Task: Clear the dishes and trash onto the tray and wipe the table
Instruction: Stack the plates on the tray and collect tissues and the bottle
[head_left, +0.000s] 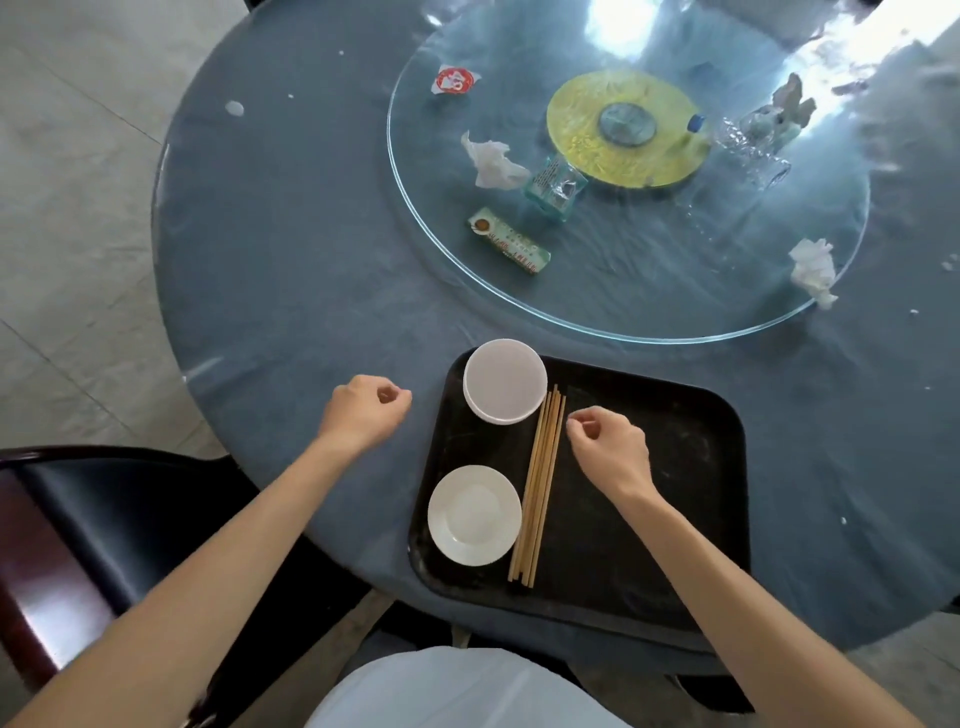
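A black tray (675, 467) lies at the near edge of the round blue table (291, 249). On its left side stand a white bowl (505, 380) and a small white plate (474, 514), with several wooden chopsticks (540, 488) beside them. My left hand (363, 413) hovers left of the tray, fingers curled, holding nothing. My right hand (608, 447) is over the tray just right of the chopsticks, fingers loosely curled and empty. On the glass turntable (675, 291) lie crumpled tissues (491, 161) (813, 270), a green packet (509, 241), a clear wrapper (555, 188), a red-and-white wrapper (454, 80) and a crushed plastic bottle (743, 140).
A dark chair (78, 530) stands at the lower left beside the table. White spots (235, 108) dot the tablecloth at the far left and right. A small figurine (787, 111) stands on the turntable's far right. Tiled floor lies to the left.
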